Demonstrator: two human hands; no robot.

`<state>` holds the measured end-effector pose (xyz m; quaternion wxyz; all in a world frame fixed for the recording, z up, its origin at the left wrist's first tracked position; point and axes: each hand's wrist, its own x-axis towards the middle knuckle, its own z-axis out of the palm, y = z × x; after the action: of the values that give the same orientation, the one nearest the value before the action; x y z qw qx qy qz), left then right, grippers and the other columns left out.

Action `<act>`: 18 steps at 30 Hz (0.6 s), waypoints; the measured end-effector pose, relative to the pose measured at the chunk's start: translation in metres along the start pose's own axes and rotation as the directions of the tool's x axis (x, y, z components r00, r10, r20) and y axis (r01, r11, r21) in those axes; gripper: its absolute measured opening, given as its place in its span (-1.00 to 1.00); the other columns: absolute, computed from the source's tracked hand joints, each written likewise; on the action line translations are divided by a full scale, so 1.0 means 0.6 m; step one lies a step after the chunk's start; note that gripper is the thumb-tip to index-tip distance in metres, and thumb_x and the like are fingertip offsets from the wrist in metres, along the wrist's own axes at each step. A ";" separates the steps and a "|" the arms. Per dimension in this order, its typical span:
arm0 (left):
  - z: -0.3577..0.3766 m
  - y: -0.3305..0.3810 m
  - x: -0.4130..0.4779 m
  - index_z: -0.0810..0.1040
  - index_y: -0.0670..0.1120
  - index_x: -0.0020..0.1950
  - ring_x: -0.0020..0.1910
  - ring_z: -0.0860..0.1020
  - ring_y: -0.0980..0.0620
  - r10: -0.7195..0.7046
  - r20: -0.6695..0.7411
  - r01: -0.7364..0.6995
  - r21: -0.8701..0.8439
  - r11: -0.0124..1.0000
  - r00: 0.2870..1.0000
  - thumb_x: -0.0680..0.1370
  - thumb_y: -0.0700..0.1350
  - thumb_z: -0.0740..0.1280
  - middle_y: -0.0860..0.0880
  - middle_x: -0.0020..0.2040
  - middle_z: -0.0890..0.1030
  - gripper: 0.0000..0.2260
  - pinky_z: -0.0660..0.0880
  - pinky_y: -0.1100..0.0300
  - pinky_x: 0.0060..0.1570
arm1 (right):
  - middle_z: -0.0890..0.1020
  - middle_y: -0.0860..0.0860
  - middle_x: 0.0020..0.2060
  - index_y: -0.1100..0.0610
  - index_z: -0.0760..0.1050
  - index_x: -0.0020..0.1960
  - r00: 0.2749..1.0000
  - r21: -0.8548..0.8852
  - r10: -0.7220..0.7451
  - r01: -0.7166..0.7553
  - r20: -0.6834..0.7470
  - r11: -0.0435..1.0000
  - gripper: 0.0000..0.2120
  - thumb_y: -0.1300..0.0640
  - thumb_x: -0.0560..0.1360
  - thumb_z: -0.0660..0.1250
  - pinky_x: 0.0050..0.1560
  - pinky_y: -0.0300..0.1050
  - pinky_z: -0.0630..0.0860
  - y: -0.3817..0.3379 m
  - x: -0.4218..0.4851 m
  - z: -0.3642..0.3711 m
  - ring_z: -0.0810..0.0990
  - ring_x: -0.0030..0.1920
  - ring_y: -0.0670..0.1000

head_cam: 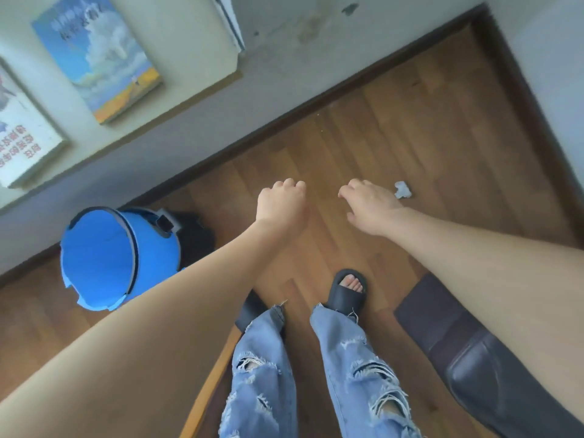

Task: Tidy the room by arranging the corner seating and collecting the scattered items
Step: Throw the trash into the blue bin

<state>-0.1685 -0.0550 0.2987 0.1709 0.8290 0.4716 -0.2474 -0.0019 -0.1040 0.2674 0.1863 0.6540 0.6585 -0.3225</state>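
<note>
A crumpled scrap of white paper (403,189) lies on the wooden floor (410,121), well out from the walls of the corner, and looks like one of the scattered items to be collected. The right hand (369,207) hovers just beside it, not touching, back up and fingers drooping loose with nothing in them, probably because it is the nearer hand and is lining up for the pick. The left hand (281,203) hangs level with it, apart from the paper, fingers loosely curled under. Nothing shows in it, though its palm is hidden. Both arms are stretched forward and down, which suits a person bending towards the floor. A foot in a dark slipper (346,292) stands below the hands. To the left, against the wall, a blue bin (107,257) tilts with its mouth open, a likely place for the scrap. At the lower right sits a dark padded seat (467,352), perhaps part of the corner seating. Framed pictures (98,55) hang on the wall above.
</note>
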 end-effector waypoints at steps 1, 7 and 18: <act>-0.006 0.021 0.011 0.41 -0.11 0.10 0.05 0.47 -0.09 0.020 -0.008 -0.020 0.015 1.000 1.000 0.56 -0.12 0.20 -0.06 0.03 0.48 -0.85 0.25 0.12 -0.18 | 0.43 0.08 0.24 0.12 0.37 0.36 1.000 0.018 0.013 -0.013 -0.007 1.000 -0.63 0.24 0.55 0.23 0.02 -0.05 0.41 0.026 -0.006 0.001 0.44 0.24 0.12; -0.016 0.121 0.085 0.43 -0.11 0.16 0.13 0.47 -0.10 0.126 -0.055 -0.124 0.043 0.991 0.990 0.58 -0.04 0.21 -0.07 0.09 0.50 -0.78 0.28 0.12 -0.12 | 0.44 0.07 0.25 0.05 0.39 0.34 0.976 0.244 0.205 -0.182 -0.070 0.953 -0.62 0.13 0.54 0.30 0.08 -0.01 0.44 0.153 -0.017 0.018 0.52 0.18 0.16; 0.117 0.239 0.276 0.45 -0.09 0.23 0.15 0.46 -0.06 0.322 -0.093 -0.313 0.094 0.945 0.942 0.57 0.02 0.22 -0.05 0.15 0.50 -0.70 0.36 0.11 -0.08 | 0.46 0.03 0.26 0.02 0.40 0.35 0.821 0.572 0.568 -0.436 -0.063 0.694 -0.56 0.01 0.50 0.36 0.12 -0.04 0.45 0.346 0.069 0.191 0.48 0.25 0.11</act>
<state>0.0099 -0.0471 0.1535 0.1506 0.9122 0.3304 -0.1898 0.1784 -0.1630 0.1196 -0.0008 0.8679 0.3537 -0.3488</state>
